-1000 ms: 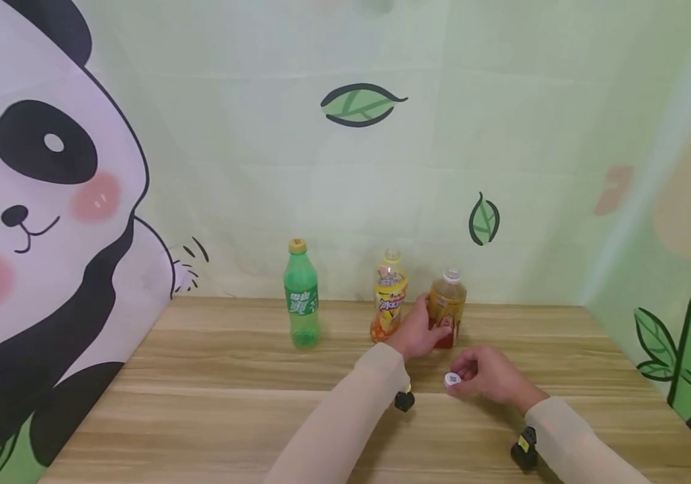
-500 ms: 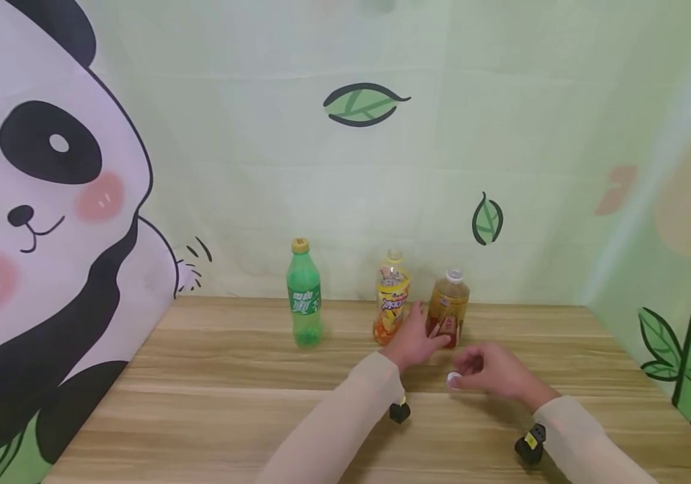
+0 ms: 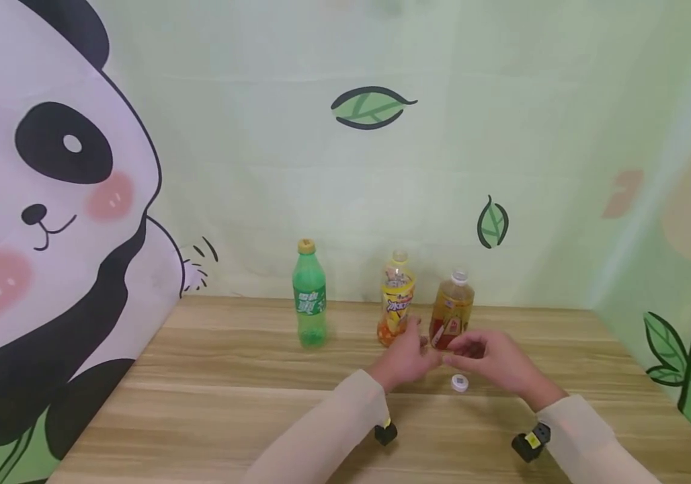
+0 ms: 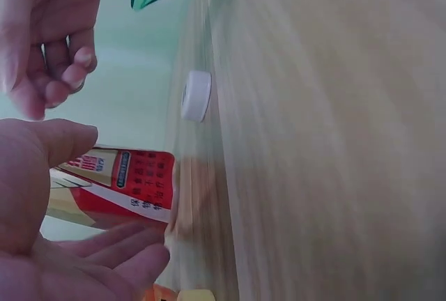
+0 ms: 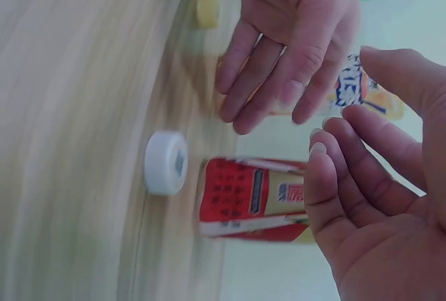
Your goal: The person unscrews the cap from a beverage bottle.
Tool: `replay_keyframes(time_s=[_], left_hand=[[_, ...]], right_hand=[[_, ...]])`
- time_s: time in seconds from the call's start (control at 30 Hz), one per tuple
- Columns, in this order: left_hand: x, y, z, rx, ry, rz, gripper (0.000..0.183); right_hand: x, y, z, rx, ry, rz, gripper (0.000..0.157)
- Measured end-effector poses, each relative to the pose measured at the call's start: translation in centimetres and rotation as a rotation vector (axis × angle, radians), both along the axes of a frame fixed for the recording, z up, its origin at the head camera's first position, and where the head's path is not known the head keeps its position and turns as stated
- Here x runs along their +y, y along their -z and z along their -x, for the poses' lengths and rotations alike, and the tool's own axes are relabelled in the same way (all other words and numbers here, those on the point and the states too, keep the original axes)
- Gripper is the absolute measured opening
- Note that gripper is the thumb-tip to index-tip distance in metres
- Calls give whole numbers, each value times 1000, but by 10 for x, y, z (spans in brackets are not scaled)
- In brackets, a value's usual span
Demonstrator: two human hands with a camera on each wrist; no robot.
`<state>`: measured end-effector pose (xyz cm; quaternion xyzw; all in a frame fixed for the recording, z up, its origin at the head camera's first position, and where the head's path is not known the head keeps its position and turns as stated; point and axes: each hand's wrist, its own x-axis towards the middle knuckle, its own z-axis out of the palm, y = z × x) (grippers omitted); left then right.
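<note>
My left hand [image 3: 402, 356] has its fingers extended and holds nothing, in front of the tea bottle [image 3: 457, 309] and the yellow-labelled drink bottle [image 3: 398, 299]. My right hand [image 3: 499, 363], empty with relaxed fingers, hovers close to the left thumb. Below it a white bottle cap [image 3: 459, 383] lies flat on the table. The tea bottle stands upright with dark liquid low inside; its red and gold label [image 5: 258, 193] faces the hands in the right wrist view. Both bottles have no cap on their necks. A yellow cap [image 5: 208, 9] lies on the table, hidden from the head view.
A green soda bottle [image 3: 309, 296] with a yellow cap on it stands upright to the left. All three bottles are near the back of the wooden table [image 3: 218, 376], before a cloth backdrop [image 3: 249, 168] printed with a panda and leaves.
My right hand has let go of the white cap and lifted off it. My left hand has come away from the tea bottle, back and to the left.
</note>
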<state>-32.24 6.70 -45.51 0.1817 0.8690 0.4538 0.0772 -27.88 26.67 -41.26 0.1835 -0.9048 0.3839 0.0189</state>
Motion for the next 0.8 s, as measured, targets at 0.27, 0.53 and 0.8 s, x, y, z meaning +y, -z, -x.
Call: replay_keyframes(time_s=[0.27,0.53,0.8], left_hand=[[-23,-5,-14,36,122,-105,55],[-54,-11,-25,42,124,-149,40],[-80,-15,-32,75,63,-196,28]], right_hand=[[-13,-5,-2,2,-21,76,25],[-31,-8,-4,2,-20,162,22],[-50,-7,-5,-36,34,239,28]])
